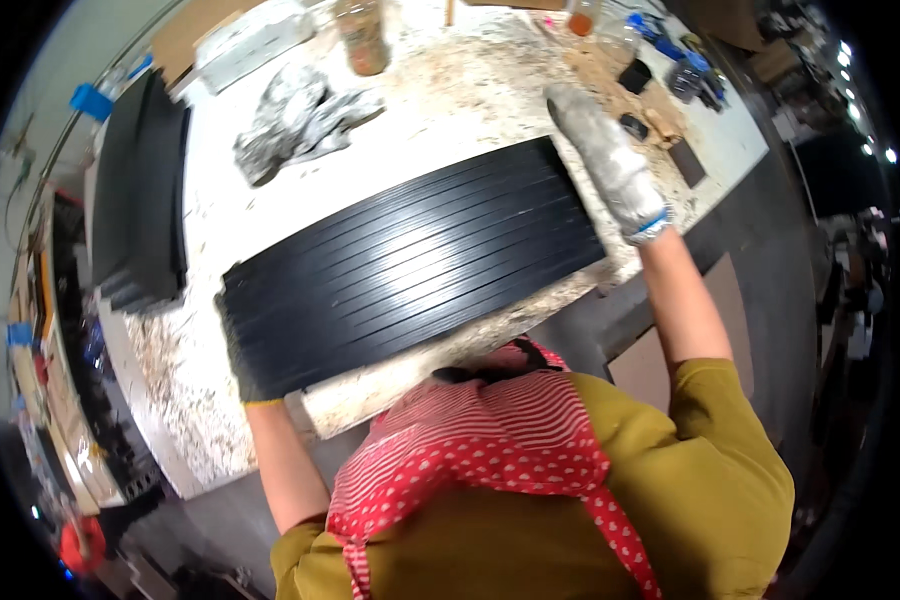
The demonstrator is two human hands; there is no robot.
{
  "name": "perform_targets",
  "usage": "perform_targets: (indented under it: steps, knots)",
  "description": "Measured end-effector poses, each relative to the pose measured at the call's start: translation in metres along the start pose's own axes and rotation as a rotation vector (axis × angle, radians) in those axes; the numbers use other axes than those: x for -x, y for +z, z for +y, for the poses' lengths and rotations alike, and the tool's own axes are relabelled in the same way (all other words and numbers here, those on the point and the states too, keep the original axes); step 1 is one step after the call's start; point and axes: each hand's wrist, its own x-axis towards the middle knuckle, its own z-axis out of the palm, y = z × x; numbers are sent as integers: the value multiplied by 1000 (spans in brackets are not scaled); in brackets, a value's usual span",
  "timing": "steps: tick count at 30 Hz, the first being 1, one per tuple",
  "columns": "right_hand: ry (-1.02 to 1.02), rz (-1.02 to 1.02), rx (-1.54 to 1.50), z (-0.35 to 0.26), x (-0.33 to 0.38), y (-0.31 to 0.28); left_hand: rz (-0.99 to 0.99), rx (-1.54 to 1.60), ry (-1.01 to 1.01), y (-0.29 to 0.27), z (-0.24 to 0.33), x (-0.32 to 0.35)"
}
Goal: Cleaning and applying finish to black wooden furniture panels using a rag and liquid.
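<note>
A glossy black ribbed panel (pixel 410 262), or several black strips laid side by side, lies slanted across the white worktable in front of me. At its left end is my left hand (pixel 232 345), in a dark glove with a yellow cuff. The panel's edge hides most of that hand's fingers, so their grip does not show. My right hand (pixel 607 160), in a greyish-white glove with a blue cuff, lies along the panel's right end. Its fingers are stretched out, pointing to the far side, and hold nothing.
A stack of black sheets (pixel 140 190) stands at the left. Beyond the panel lie a crumpled grey cloth (pixel 300 120), a white box (pixel 255 45) and a clear container (pixel 362 38). Bottles (pixel 688 75) and scraps crowd the far right. Brown stains mark the table (pixel 185 395).
</note>
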Motion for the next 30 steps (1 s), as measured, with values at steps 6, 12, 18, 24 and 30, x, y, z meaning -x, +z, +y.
perform_targets:
  steps: [6, 12, 18, 24, 30]
  knots:
    - [-394, -210, 354, -128, -37, 78, 10, 15, -121, 10, 1, -4]
    - [-289, -421, 365, -143, -29, 99, -35, -1137, 880, -62, 94, -72]
    - [-270, -385, 293, -141, -31, 96, -109, -1426, 504, 97, 136, -152]
    - [-240, -472, 187, -134, -32, 98, -298, -2218, 354, 78, 83, -249]
    - [-211, -505, 302, -127, -27, 96, -423, -393, -25, 118, 142, -191]
